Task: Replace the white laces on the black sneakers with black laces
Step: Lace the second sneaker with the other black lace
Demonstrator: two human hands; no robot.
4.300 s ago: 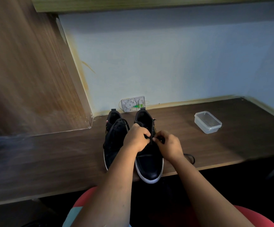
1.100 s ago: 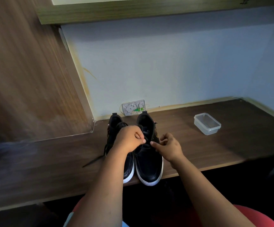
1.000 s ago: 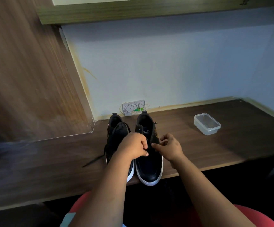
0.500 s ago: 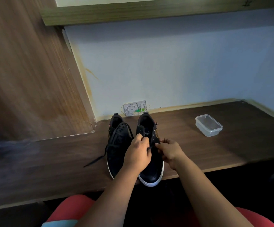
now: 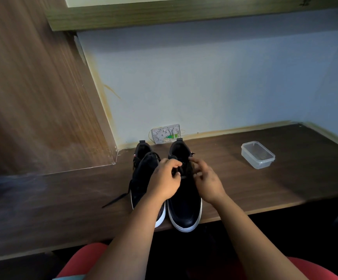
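Observation:
Two black sneakers with white soles stand side by side at the front edge of the dark wooden desk [image 5: 245, 188], toes toward me. The right sneaker [image 5: 184, 205] has a black lace [image 5: 181, 168] across its eyelets. My left hand [image 5: 164, 180] pinches that lace over the shoe's throat. My right hand [image 5: 206, 178] is on the shoe's right side with fingertips at the top eyelets, pinched on the lace. The left sneaker [image 5: 144, 172] is partly hidden by my left hand; a loose black lace end [image 5: 115, 199] trails from it onto the desk. No white laces show.
A small clear plastic container [image 5: 258, 154] sits on the desk to the right. A white wall socket plate [image 5: 166, 134] is on the wall behind the shoes. A wooden panel rises on the left. My red-clad knees are below the desk edge.
Both hands moved up the right sneaker toward its top eyelets, and my right fingers spread more. The left sneaker's white toe sole is visible again.

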